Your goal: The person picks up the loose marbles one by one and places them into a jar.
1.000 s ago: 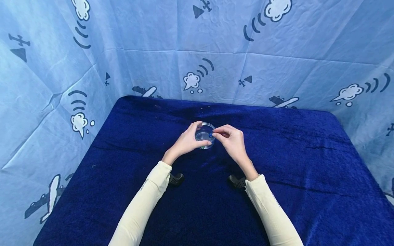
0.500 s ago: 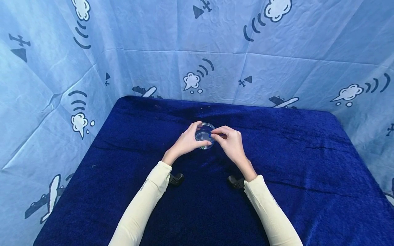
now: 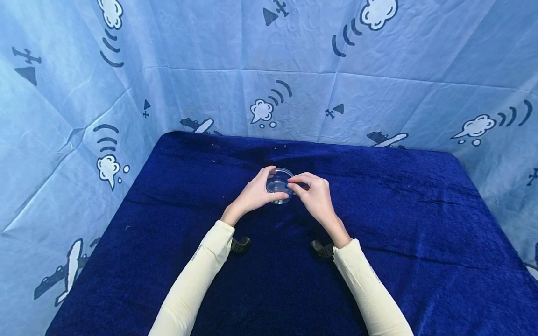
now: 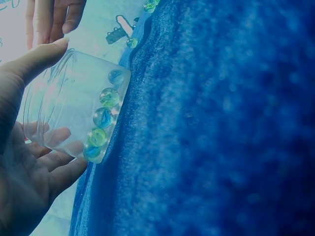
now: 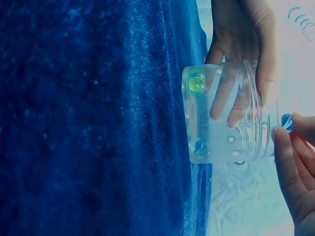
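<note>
My left hand (image 3: 252,192) grips a clear plastic jar (image 3: 278,185) around its side, with the thumb on the near side. The jar stands upright on the dark blue cloth, its mouth uncovered. Several glass marbles, such as a green one (image 4: 109,97) and a blue one (image 4: 103,118), lie on its bottom in the left wrist view. Between thumb and fingertips, my right hand (image 3: 316,191) pinches a blue marble (image 5: 287,122) at the jar's rim, on the right side. In the head view the fingers mostly hide this marble.
Dark blue plush cloth (image 3: 403,210) covers the table. Small marbles (image 3: 275,147) lie near its far edge, beyond the jar. A light blue printed curtain (image 3: 294,51) hangs behind and beside the table. Black wrist devices (image 3: 241,245) show below both hands.
My right hand has shifted slightly left, bringing the pinched blue marble closer over the jar's rim. The left hand and the jar stay where they were.
</note>
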Demonstrator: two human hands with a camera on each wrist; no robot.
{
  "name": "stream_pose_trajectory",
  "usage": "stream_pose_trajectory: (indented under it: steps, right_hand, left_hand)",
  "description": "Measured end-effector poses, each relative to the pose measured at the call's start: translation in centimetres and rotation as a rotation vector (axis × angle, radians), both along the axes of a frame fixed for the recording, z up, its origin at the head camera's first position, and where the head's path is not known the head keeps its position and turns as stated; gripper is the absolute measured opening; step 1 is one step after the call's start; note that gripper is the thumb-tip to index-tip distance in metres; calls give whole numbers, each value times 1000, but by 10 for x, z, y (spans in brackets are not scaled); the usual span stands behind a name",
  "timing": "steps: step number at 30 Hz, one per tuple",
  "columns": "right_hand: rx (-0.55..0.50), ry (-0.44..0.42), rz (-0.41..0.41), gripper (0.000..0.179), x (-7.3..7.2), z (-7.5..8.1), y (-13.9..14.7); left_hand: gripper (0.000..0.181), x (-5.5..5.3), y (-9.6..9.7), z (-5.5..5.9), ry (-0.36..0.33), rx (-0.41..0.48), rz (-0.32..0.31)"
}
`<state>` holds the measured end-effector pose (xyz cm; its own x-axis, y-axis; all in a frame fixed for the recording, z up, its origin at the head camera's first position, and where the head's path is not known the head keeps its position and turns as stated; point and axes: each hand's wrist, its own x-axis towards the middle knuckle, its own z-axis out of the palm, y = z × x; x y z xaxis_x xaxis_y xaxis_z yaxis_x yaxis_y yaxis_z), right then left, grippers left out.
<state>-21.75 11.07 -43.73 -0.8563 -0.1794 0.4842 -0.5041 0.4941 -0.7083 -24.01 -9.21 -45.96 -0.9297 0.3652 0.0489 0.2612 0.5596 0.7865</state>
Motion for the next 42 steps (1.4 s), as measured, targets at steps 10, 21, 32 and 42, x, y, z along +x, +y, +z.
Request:
stream_pose_trajectory:
  steps: [10,21,32,42]
  right_hand:
    - [-5,-24,1,6,1,1,0]
    - [-25,-42,7,5,0,0,0]
    - [-21,-49,6,5,-1,1,0]
    - [-93,-86,0,9,0,4,2]
  left_hand:
    - [91,1,1,1,6,-3,-2]
    - [91,1,1,2,0,-6,4]
    - [92,1,1,2,-5,-8,2]
    - [92,1,1,2,-10,-8,4]
